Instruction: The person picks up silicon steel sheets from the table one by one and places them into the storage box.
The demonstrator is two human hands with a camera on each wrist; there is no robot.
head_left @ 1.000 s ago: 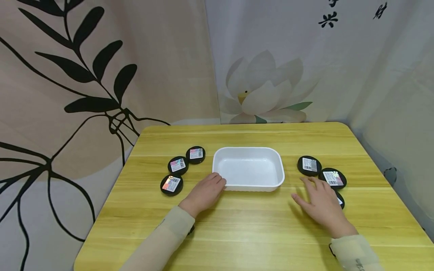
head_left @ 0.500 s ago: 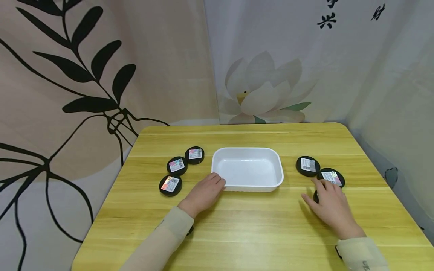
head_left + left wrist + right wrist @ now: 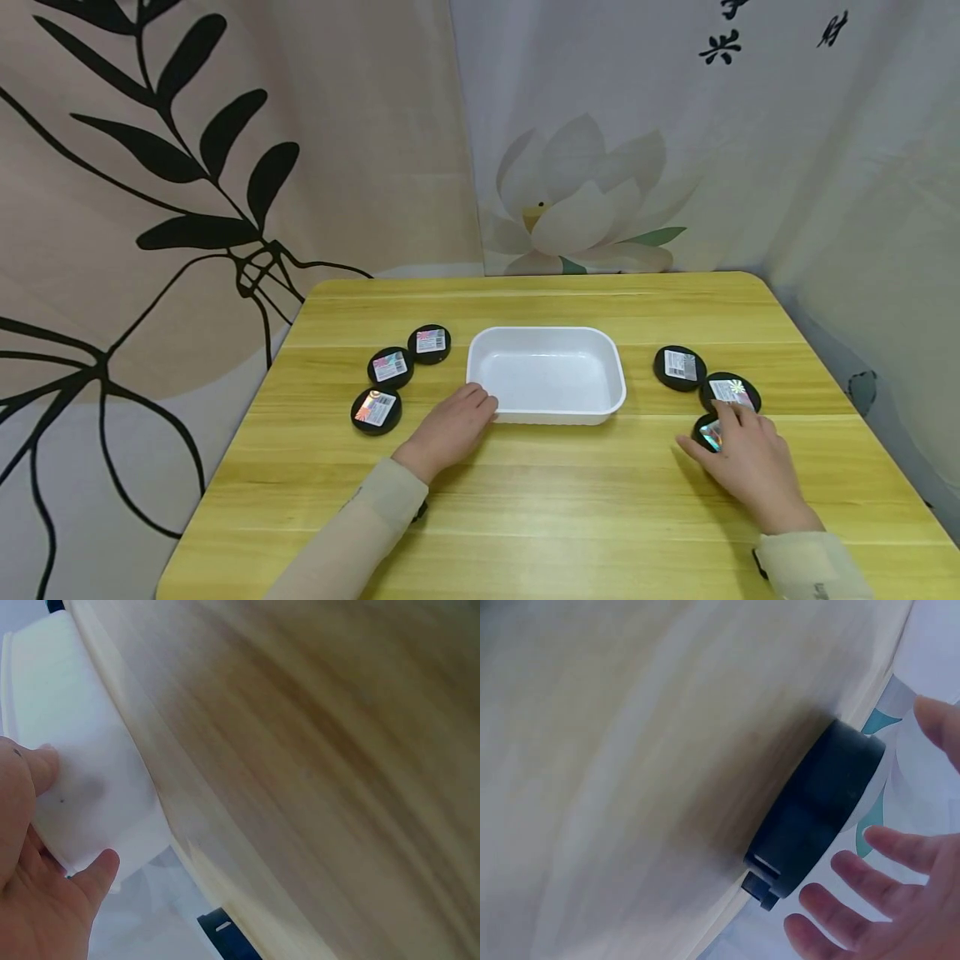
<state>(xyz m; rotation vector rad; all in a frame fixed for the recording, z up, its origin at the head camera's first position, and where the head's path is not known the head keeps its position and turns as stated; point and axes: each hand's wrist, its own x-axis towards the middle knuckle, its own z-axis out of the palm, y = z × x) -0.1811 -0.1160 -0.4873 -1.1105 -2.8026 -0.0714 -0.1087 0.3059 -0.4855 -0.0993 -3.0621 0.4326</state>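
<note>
A white rectangular tray (image 3: pixel 543 375) lies on the wooden table. At its near left corner, my left hand (image 3: pixel 450 429) holds the tray; in the left wrist view the thumb (image 3: pixel 97 874) and a fingertip touch its outside. On the right lie three round black cases with labels: a far one (image 3: pixel 680 367), a middle one (image 3: pixel 731 388) and a near one (image 3: pixel 707 433). My right hand (image 3: pixel 753 458) hovers over the near case and partly covers it. In the right wrist view that hand's fingers (image 3: pixel 870 881) are spread beside a thick black case (image 3: pixel 817 806), apart from it.
Left of the tray lie three more labelled black cases, the far one (image 3: pixel 429 344), the middle one (image 3: pixel 391 367) and the near one (image 3: pixel 376 410). The table (image 3: pixel 570 517) ends at a printed curtain (image 3: pixel 375 167) behind.
My right hand has moved right and a little nearer to me, uncovering the left part of the near right-hand case. My left hand and the tray have stayed in place.
</note>
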